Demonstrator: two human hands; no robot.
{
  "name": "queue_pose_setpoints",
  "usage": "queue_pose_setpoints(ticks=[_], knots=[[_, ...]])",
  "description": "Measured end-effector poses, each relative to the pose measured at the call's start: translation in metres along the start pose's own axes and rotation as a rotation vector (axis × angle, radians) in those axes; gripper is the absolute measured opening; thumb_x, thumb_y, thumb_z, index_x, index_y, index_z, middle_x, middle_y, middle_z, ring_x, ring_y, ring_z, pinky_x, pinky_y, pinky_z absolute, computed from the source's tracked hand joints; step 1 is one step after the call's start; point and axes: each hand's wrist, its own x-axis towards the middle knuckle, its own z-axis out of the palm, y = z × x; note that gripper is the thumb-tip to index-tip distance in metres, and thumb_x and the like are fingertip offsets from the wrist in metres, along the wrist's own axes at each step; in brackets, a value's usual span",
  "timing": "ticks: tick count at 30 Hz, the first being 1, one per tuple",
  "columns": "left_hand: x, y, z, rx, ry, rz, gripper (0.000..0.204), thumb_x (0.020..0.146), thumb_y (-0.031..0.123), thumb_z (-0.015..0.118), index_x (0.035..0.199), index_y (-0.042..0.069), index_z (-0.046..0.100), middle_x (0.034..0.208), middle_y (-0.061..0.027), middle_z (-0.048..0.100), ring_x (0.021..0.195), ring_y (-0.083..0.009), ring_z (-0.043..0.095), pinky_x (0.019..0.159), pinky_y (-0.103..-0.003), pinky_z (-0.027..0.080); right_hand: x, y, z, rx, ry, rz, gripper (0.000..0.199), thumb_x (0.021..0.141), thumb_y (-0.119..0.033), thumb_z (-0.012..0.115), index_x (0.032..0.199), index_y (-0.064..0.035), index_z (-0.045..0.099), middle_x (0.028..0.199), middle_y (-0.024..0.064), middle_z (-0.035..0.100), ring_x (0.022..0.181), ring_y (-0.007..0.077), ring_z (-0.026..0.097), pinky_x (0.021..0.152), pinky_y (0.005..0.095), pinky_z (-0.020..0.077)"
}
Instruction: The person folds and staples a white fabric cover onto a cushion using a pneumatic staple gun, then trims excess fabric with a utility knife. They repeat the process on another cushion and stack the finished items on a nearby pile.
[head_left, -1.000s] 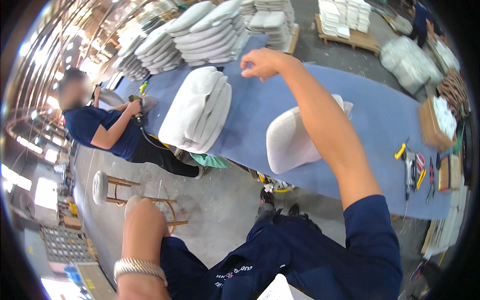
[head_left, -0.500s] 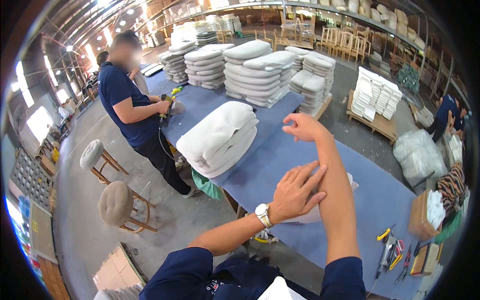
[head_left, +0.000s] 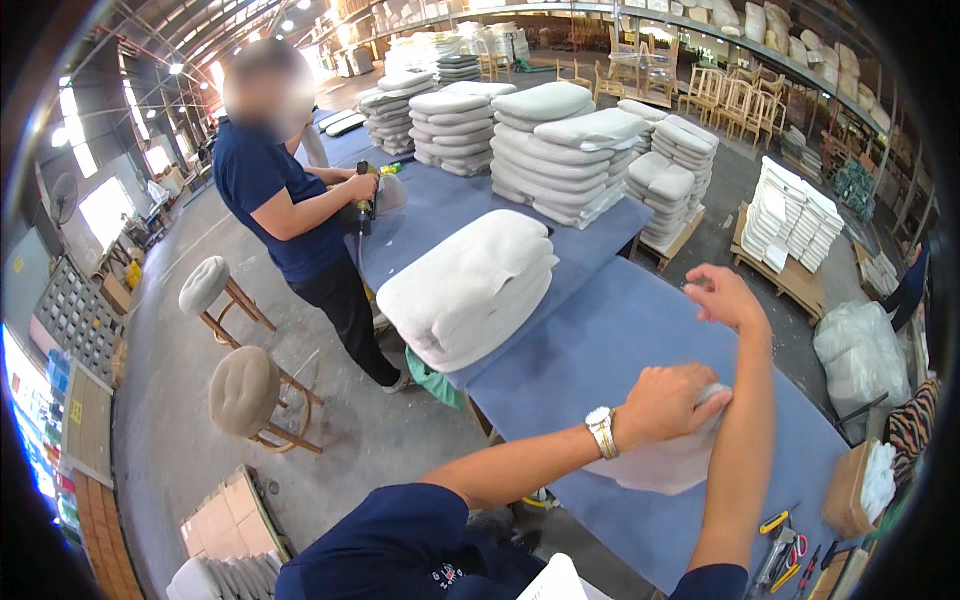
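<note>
My left hand, with a watch on its wrist, is in front of my right forearm. Its fingers are curled and slightly blurred; the thumb reaches the forearm. A small greyish edge shows beside the thumb, and whether the hand grips it is hidden. Beneath this hand a pale, thin sheet lies on the blue-covered table, partly covered by my arms. My right hand hovers over the table's far edge, fingers loosely bent and apart, holding nothing.
A folded white padding bundle sits left of my hands, with stacked pale cushions behind it. Hand tools and a cardboard box are at right. A co-worker holds a tool at left, near two round stools.
Both hands have shifted right in the view. My left hand, earlier spread flat on my right forearm, is now curled. More of the pale sheet shows.
</note>
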Motion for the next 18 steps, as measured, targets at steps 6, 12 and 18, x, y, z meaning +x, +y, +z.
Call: queue_pose_setpoints(ticks=[6,12,18], knots=[[0.026,-0.020,0.011,-0.046,-0.080,-0.032,0.040,0.099,0.043,0.061,0.107,0.005,0.072,0.095,-0.0144,0.074,0.079,-0.0358,0.071,0.066,-0.047,0.055,0.033,0.033,-0.014,0.008,-0.028,0.072,0.037,0.096,-0.022,0.070,0.127,-0.0030,0.066,0.091,0.0084,0.072,0.066,0.0149,0.070,0.059,0.0310,0.0547],[0.042,-0.043,0.010,-0.093,-0.053,-0.071,0.041,0.100,0.045,0.059,0.108,0.006,0.072,0.098,-0.0148,0.075,0.081,-0.0361,0.072,0.069,-0.046,0.056,0.059,0.040,-0.006,0.049,-0.053,0.080,0.038,0.096,-0.025,0.071,0.127,-0.0042,0.066,0.093,0.0095,0.073,0.067,0.0148,0.071,0.060,0.0315,0.0553],[0.043,-0.068,0.014,0.019,0.103,-0.108,0.034,0.096,0.039,0.070,0.104,0.007,0.075,0.094,-0.0153,0.076,0.075,-0.0336,0.072,0.068,-0.042,0.058,0.062,0.028,0.017,-0.156,0.103,-0.304,0.040,0.090,-0.032,0.075,0.121,-0.0080,0.070,0.097,0.0155,0.077,0.085,0.0333,0.074,0.078,0.0437,0.0569]])
